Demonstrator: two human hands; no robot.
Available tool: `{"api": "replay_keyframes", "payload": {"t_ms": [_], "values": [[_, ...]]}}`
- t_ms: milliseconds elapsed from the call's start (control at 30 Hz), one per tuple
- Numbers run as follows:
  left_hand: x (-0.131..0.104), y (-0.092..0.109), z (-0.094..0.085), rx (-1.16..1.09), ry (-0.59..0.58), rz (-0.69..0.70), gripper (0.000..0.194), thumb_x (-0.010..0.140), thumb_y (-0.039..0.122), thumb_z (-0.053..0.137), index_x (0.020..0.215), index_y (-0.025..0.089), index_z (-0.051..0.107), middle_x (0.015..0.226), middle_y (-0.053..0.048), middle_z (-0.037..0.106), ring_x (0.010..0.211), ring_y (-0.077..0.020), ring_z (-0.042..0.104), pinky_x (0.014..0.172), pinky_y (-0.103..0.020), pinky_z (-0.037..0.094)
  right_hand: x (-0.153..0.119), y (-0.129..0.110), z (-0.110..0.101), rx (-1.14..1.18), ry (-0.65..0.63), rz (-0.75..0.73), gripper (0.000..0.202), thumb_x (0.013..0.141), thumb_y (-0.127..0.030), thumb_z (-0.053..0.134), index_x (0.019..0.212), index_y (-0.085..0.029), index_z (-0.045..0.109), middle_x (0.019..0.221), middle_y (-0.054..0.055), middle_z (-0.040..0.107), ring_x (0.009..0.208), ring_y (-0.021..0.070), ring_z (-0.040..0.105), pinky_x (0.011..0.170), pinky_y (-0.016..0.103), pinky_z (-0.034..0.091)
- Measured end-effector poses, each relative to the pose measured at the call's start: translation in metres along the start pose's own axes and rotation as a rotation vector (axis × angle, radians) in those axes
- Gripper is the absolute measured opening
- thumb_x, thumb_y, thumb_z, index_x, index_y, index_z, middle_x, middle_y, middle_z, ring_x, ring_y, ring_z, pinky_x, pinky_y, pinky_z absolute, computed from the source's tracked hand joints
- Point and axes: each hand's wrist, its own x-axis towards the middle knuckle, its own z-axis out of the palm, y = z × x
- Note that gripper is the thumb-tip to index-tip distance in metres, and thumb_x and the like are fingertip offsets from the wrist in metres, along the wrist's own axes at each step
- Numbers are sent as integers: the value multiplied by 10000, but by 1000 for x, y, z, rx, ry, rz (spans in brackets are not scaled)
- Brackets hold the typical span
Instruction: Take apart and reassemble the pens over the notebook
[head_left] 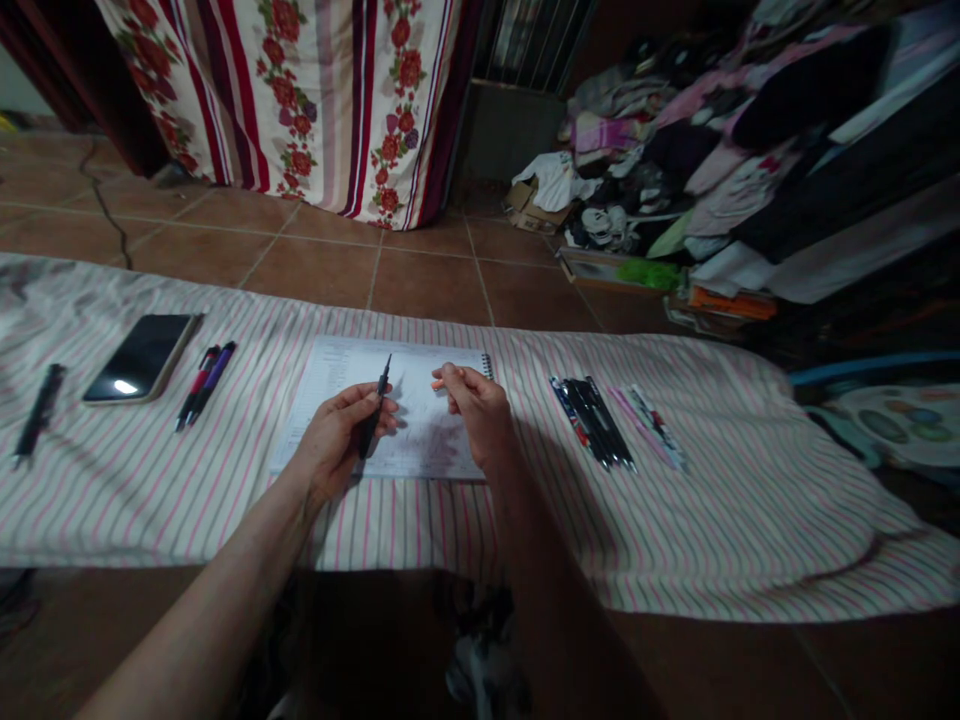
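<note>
My left hand (334, 435) holds a slim black pen (383, 376) upright, its narrow pointed end upward; the fingers hide part of the barrel. To its right, my right hand (480, 410) is closed in a pinch. A small orange piece (438, 384) shows at its fingertips; its kind is too small to make out. Both hands are over an open spiral notebook (427, 455) with writing on its page, and they are apart from each other.
On the striped cloth (247, 500), a phone (139, 358), two pens (206, 386) and a black pen (39, 415) lie left. Several black pens (596, 420) and some pink and white pens (649, 425) lie right. Clothes (675, 150) are piled beyond, beside a floral curtain (330, 100).
</note>
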Motion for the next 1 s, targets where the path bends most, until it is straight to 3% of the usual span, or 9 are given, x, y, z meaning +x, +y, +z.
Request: {"api": "replay_keyframes", "payload": {"t_ms": [200,367,600,833,1000], "values": [[1,-3,0,18,-16,-11,71,755,56,597,809,99,613,683,-66,668,588,-137,651,545,-204,511,2,0,1,113,-16,83,334,719,-510,559,677,-180,597,640,2,544,644,122,517,601,237,432],[2,-6,-3,34,-16,26,101,738,73,617,834,100,608,689,-66,682,655,-144,665,678,-238,533,-2,-5,4,66,-121,71,313,733,-457,566,814,-169,658,707,10,581,652,113,535,578,227,418],[5,-8,-1,84,-38,76,160,693,121,670,847,114,625,697,-54,693,656,-124,648,689,-223,499,-7,-4,8,22,-298,8,238,733,-371,591,826,-172,681,653,-2,607,615,111,548,553,232,427],[8,-14,5,144,-48,154,130,667,127,687,793,140,655,696,-46,698,659,-117,632,686,-221,473,-7,-6,11,105,-201,58,251,719,-373,590,844,-168,665,658,-4,592,604,109,549,529,224,446],[7,-12,9,204,-23,181,111,660,122,680,767,151,664,686,-35,698,660,-112,617,678,-211,454,-6,-6,8,97,-226,36,288,704,-376,612,883,-155,659,689,10,616,598,109,550,558,239,467]]}}
